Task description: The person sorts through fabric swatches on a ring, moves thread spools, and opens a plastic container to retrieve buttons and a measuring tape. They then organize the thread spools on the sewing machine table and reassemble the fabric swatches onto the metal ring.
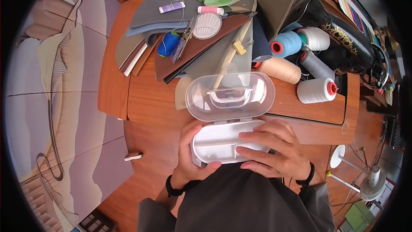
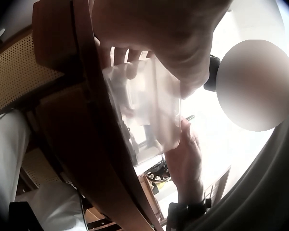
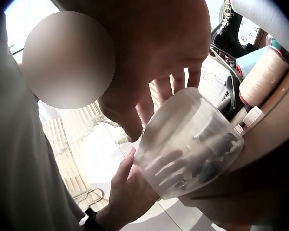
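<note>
Left hand (image 1: 189, 157) grips the left end of a plastic box (image 1: 216, 140), thumb at the near rim; right hand (image 1: 279, 148) grasps the right end, fingers reaching over the white divided interior. Box open, held at the table's near edge, before the torso. Clear lid (image 1: 197, 99) hinged back, away from the body, handle on it. Beyond: wooden table (image 1: 150, 107), peach spool (image 1: 281, 69) right of the lid, yellow clip (image 1: 239, 47) on layered flat pieces (image 1: 159, 10), black sewing machine (image 1: 339, 38) at right.

Left hand (image 1: 191, 157) curled, right hand (image 1: 279, 152) spread
</note>
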Demonstrator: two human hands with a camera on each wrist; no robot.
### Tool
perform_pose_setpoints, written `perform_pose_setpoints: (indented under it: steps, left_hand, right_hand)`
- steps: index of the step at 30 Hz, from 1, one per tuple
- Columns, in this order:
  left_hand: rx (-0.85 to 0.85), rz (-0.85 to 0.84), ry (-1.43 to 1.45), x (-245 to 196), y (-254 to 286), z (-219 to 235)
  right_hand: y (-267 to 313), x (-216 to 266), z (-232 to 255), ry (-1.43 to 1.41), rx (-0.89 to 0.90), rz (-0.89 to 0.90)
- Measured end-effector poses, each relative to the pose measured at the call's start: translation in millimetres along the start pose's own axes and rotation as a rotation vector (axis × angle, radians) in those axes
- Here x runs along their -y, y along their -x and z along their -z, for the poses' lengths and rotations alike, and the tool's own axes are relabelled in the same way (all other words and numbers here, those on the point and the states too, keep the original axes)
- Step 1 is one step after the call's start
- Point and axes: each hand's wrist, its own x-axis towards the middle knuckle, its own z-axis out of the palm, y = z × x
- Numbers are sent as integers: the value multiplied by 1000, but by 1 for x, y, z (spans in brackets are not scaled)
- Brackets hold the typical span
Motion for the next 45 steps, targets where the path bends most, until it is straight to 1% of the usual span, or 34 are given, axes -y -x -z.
perform_pose_setpoints:
  steps: [1,2,4,6,8,9,11,13,15,17,18,19,20,21,23,24,25,26,28,29,30,32,33,35,36,38,39,40,41,43,44,45]
  left_hand:
    - [21,6,-13,-1,0,1]
    - [42,14,-27,-1,0,3]
    - [51,-4,-26,1,-2,4]
    - [61,-24,-24,4,-2,2]
    - [34,28,132,9,2,-2]
    - [35,26,130,11,0,-4]
    - [83,-92,180,16,-9,-6]
    - [102,-87,122,17,-12,-1]
    - [121,-82,66,16,-13,1]
    - [89,-84,-3,13,-13,1]
    - [90,-88,-2,12,-11,2]
    - [56,-90,-45,12,-6,5]
    - [22,-92,-87,12,0,8]
    - [27,-95,-85,16,6,13]
    - [-10,-107,-93,23,20,20]
    - [-4,-106,-90,26,25,19]
    - [-114,-111,-80,27,28,17]
    - [-224,-115,-70,27,31,16]
    - [-243,-80,-98,27,33,19]
    - [-269,-47,-129,26,33,20]
    - [-268,-45,-128,24,30,23]
    - [-236,-62,-298,17,14,25]
    - [-235,-60,-297,18,12,24]
    - [-239,-4,-164,19,12,21]
    - [-242,1,-167,19,11,21]
    - [-210,16,-68,20,8,22]
    - [-217,17,-70,21,8,21]
    - [-183,13,-30,21,8,21]
    - [-150,9,10,22,8,21]
    - [-134,34,42,23,10,18]
    - [-111,58,75,24,10,17]
    - [-118,60,72,24,8,17]
  right_hand:
    - [-1,-2,-1,1,-49,21]
    - [0,-4,-2,1,-51,23]
    - [3,-7,-4,-77,-36,-45]
    - [6,-11,-5,-103,-21,-48]
    - [6,-12,-4,-128,-7,-48]
    - [6,-12,-4,-142,11,-56]
    - [5,-13,-2,-154,22,-61]
    - [4,-14,0,-209,44,-58]
    - [4,-17,3,-246,3,-57]
    - [4,-21,7,-281,-36,-55]
    - [5,-24,9,-174,-159,-136]
    - [5,-26,11,-67,-279,-217]
    - [0,-27,15,-91,-335,-311]
    - [-5,-27,18,-87,-339,-313]
    - [-12,-31,23,-58,-312,-380]
    - [-16,-35,24,-47,-234,-362]
    - [-19,-38,22,-47,-237,-369]
    - [-22,-42,17,-20,-201,-384]
    - [-22,-50,9,5,-120,-430]
    - [-23,-52,6,6,-121,-433]
    - [-26,-54,3,11,-127,-400]
    - [-27,-58,-2,15,-132,-369]
    - [-26,-60,-4,57,-126,-336]
    - [-25,-66,-9,97,-116,-304]
    - [-23,-70,-11,55,-121,-307]
    - [-21,-72,-11,10,-123,-301]
    - [-21,-71,-10,-8,-134,-336]
    - [-21,-70,-9,-25,-144,-370]
    - [-21,-67,-7,-26,-139,-365]
    - [-24,-59,-1,-33,-282,-349]
    - [-25,-50,6,-36,-276,-346]
    - [-27,-39,15,-133,-234,-304]
